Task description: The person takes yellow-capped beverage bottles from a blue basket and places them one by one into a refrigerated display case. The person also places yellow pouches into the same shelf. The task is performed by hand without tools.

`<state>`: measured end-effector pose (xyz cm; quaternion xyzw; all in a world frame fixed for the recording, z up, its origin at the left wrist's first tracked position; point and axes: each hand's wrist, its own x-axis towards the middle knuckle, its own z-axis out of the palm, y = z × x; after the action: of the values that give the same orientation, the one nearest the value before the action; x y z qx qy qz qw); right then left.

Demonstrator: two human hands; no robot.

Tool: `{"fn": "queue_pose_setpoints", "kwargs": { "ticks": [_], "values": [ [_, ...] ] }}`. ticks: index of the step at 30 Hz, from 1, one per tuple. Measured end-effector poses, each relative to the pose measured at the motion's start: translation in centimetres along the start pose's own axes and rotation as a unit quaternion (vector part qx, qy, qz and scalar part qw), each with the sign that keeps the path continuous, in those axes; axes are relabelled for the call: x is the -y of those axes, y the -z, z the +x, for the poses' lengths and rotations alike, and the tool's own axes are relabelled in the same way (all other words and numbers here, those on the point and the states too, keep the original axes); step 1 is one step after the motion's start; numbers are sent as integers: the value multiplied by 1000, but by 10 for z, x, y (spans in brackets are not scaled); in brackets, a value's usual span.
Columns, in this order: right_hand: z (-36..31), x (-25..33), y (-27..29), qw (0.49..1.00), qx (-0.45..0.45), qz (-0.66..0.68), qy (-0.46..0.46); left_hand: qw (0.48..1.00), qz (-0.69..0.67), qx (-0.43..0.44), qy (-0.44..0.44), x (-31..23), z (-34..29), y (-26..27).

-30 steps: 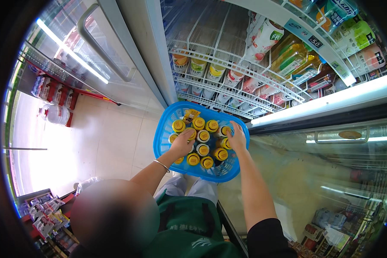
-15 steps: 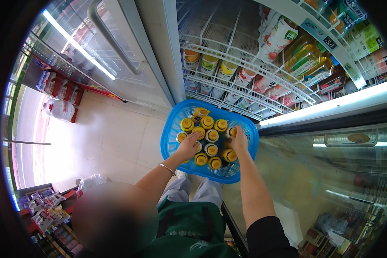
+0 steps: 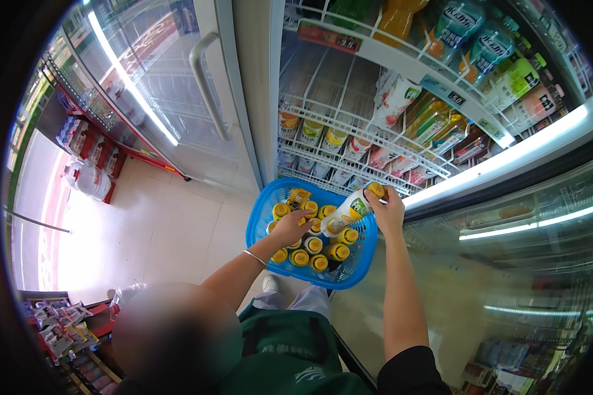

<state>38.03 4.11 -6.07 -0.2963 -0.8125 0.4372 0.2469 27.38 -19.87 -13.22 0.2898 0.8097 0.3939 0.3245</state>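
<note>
My right hand (image 3: pixel 390 214) is closed around the yellow-capped neck of a white drink bottle (image 3: pixel 344 216) with a green and yellow label. The bottle tilts above the right part of a blue plastic basket (image 3: pixel 356 275), its base toward the other bottles. Several yellow-capped bottles (image 3: pixel 299 257) stand upright in the basket, mostly showing their tops. My left hand (image 3: pixel 292 228) reaches over the left of them, its fingers bent around a bottle cap; part of that grip is hidden. A small yellow packet (image 3: pixel 298 197) lies at the basket's far side.
An open drinks cooler stands ahead, its white wire shelf (image 3: pixel 349 118) with several drink bottles (image 3: pixel 333 139) behind the rack front. One glass door with a handle (image 3: pixel 207 85) is at the left, another glass door (image 3: pixel 507 250) at the right. Tiled floor (image 3: pixel 171 217) lies left of the basket.
My right hand has lifted a bottle from the basket's right side and tilted it up toward the cooler. My left hand stays over the bottles. The view has shifted, showing more upper shelf.
</note>
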Motion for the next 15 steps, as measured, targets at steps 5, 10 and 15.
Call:
{"fn": "queue_pose_setpoints", "kwargs": {
  "ticks": [5,10,15],
  "values": [
    [24,70,28,990,-51,-116,63,994,-61,40,-86,-75,15,15],
    [35,131,42,996,-18,-63,68,986,-80,25,-141,-111,12,36],
    [31,148,28,978,85,153,114,972,-154,-53,-167,-108,26,38]
  ]
}}
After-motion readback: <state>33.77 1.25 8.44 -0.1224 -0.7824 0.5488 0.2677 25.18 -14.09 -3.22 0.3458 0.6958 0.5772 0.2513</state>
